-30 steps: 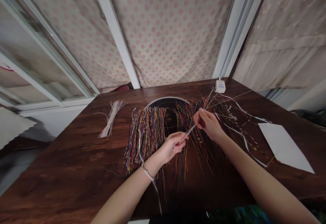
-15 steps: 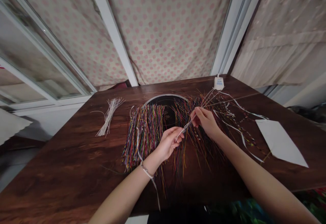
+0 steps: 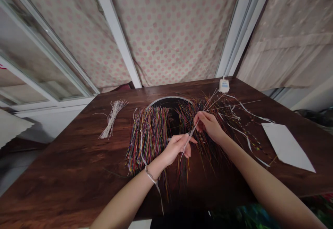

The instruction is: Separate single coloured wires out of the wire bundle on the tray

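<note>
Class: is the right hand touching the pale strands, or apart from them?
Touching. The head view shows the right hand pinching the pale strands at its fingertips, with no gap.

1. We cannot count the pale strands [image 3: 191,133] held between the left hand [image 3: 177,147] and the right hand [image 3: 209,125]; they are too fine.
2. The coloured strands [image 3: 149,135] cover much of the dark round tray [image 3: 166,100], so we see only its far rim.
3. The label on the small white box [image 3: 224,85] is too small to read.
4. Both forearms run off the bottom edge, and so does the near side of the table [image 3: 65,173].
</note>
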Available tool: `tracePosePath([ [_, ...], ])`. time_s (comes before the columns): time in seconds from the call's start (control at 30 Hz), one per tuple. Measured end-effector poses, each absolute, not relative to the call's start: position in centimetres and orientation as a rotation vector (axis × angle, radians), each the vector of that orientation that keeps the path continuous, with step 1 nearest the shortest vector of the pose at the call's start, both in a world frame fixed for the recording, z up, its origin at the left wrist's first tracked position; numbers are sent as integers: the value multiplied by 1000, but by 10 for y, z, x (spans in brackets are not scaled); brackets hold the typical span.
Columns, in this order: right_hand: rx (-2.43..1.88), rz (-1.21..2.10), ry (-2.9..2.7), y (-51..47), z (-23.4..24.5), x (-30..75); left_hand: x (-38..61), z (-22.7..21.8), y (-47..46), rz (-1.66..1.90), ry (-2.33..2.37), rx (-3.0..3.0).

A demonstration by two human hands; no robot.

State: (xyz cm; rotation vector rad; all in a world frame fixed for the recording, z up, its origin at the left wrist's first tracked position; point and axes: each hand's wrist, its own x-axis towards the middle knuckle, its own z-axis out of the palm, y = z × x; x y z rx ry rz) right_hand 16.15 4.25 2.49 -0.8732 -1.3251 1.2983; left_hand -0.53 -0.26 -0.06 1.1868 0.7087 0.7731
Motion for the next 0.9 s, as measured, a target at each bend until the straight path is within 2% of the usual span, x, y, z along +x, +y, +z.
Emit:
tracePosePath([
  [0.3, -888, 1298, -1283, 43, 29, 159, -6, 6, -3, 753, 728, 1243],
  [0.6, -822, 1439, -1226, 60, 73, 156, -48, 62, 13, 754, 821, 1478],
  [0.73, -984, 1371, -1232, 66, 93, 157, -91, 75, 24, 897, 1039, 1609],
  [0.9, -1214, 1310, -1193, 54, 88, 171, -173, 59, 34, 1352, 1479, 1540],
])
